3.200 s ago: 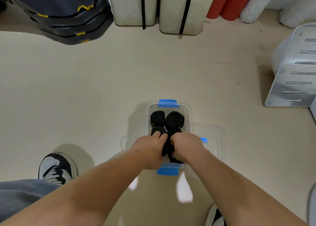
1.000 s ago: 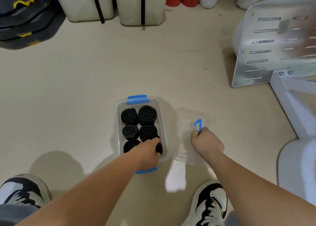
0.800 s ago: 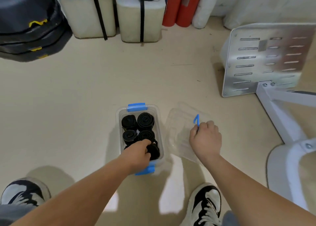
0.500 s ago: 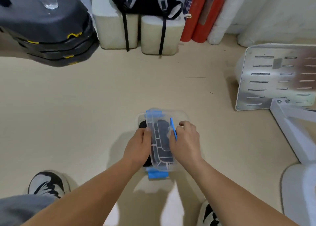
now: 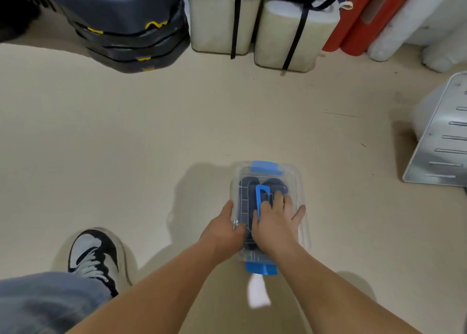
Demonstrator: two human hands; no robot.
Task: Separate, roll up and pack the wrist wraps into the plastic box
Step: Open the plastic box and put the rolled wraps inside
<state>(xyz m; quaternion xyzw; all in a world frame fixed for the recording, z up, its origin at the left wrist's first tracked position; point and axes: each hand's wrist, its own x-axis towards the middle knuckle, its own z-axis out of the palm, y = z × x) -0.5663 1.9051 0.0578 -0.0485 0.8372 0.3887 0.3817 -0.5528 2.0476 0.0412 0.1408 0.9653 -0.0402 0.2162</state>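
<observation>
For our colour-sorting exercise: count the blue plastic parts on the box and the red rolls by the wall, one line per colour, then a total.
Blue parts: 3 (far clip, near clip, lid handle)
Red rolls: 2 (left roll, right roll)
Total: 5

The plastic box (image 5: 300, 182) sits on the floor (image 5: 151, 136) with its lid (image 5: 293, 179) on top and rolled wrist wraps (image 5: 249, 189) inside. A shoe (image 5: 94, 255) lies left of the box; stacked cases (image 5: 131, 30) stand far behind it.

Clear lid (image 5: 290, 182) on plastic box (image 5: 304, 232), right hand (image 5: 274, 223) flat on top, left hand (image 5: 222, 232) gripping side
</observation>
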